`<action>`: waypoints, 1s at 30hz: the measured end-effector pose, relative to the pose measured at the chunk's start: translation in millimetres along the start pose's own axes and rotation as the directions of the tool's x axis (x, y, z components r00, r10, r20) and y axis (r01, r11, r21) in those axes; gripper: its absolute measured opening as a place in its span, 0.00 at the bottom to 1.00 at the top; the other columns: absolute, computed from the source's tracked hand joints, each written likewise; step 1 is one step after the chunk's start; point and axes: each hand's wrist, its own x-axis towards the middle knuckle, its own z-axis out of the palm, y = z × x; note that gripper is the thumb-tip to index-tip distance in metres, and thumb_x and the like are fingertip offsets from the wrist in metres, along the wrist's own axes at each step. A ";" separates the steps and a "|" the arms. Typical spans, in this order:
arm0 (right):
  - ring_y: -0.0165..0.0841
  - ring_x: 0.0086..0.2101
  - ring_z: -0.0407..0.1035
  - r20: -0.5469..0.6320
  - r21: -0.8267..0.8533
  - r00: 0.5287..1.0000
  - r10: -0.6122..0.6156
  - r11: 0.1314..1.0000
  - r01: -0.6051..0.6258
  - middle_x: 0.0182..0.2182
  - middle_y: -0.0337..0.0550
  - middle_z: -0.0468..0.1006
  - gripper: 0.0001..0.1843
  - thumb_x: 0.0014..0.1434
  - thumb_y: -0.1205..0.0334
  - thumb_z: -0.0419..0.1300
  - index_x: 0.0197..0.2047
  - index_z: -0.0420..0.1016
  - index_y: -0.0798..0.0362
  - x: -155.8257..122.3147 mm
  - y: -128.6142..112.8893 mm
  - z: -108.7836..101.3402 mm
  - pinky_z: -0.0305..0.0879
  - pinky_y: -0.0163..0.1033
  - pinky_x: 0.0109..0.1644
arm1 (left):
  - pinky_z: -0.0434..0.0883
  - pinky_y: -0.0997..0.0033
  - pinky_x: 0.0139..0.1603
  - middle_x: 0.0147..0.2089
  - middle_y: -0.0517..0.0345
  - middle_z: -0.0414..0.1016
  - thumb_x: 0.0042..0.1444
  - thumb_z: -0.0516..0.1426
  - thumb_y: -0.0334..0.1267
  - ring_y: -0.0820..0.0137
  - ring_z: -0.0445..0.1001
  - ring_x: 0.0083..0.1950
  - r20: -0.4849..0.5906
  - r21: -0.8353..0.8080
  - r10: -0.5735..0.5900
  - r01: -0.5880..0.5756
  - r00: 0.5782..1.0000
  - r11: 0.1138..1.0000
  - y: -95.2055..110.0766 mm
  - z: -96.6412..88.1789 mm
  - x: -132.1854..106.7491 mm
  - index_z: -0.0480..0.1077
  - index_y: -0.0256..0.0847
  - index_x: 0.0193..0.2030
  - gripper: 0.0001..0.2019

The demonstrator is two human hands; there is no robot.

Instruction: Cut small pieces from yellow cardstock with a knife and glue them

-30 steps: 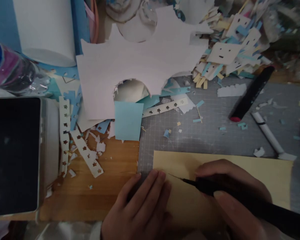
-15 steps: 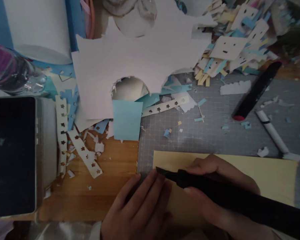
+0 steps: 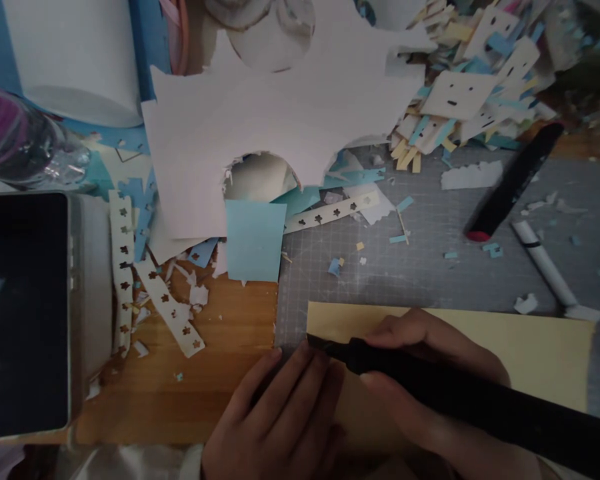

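Note:
A sheet of yellow paper [image 3: 530, 360] lies on the grey cutting mat [image 3: 410, 273] at the lower right. My left hand [image 3: 285, 413] rests flat on the paper's left part, fingers stretched out and pointing up. In my right hand [image 3: 430, 380] is a black craft knife [image 3: 460, 393], gripped along its handle. The knife's dark blade points left and its tip is at the paper's left edge, just above my left fingertips. Whether the blade has gone through the paper I cannot tell.
Beyond the mat spreads a large white cut-out sheet [image 3: 280, 107], with a light blue paper square [image 3: 256, 240] at its front. Paper figures with drawn faces [image 3: 457, 93] pile up at the back right. A black marker [image 3: 515, 183], a bottle [image 3: 25, 140] and a tablet [image 3: 23, 313] lie around.
My right hand has shifted slightly left with the craft knife, bringing its tip from just inside the yellow paper to the left edge. My left hand has stayed put.

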 end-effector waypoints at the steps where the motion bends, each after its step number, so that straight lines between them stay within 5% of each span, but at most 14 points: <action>1: 0.31 0.23 0.75 0.012 0.004 1.000 0.006 1.000 -0.006 0.24 0.33 0.79 0.07 0.50 0.62 0.66 0.32 0.71 0.44 0.2 -0.3 0.0 0.71 0.28 0.23 | 0.51 0.65 0.70 0.47 0.57 0.81 0.65 0.52 0.40 0.68 0.70 0.56 -0.003 0.001 -0.003 0.003 1.000 1.000 0.1 0.1 0.1 0.76 0.37 0.47 0.14; 20: 0.34 0.26 0.76 0.122 0.047 0.989 0.087 0.995 -0.094 0.24 0.35 0.78 0.08 0.52 0.64 0.64 0.33 0.68 0.45 -7.1 2.3 -3.4 0.69 0.30 0.21 | 0.49 0.69 0.71 0.47 0.59 0.81 0.66 0.51 0.41 0.70 0.70 0.56 0.032 -0.004 -0.023 0.023 0.999 1.000 0.0 -2.7 0.2 0.76 0.39 0.49 0.15; 30: 0.31 0.25 0.75 0.109 -0.002 0.993 0.037 0.999 -0.037 0.25 0.34 0.78 0.08 0.54 0.63 0.63 0.33 0.66 0.45 -4.4 4.3 -4.9 0.70 0.30 0.23 | 0.50 0.69 0.70 0.49 0.60 0.80 0.66 0.51 0.41 0.70 0.70 0.56 0.038 0.003 -0.028 0.028 0.999 1.000 -1.4 -4.1 1.9 0.76 0.41 0.49 0.14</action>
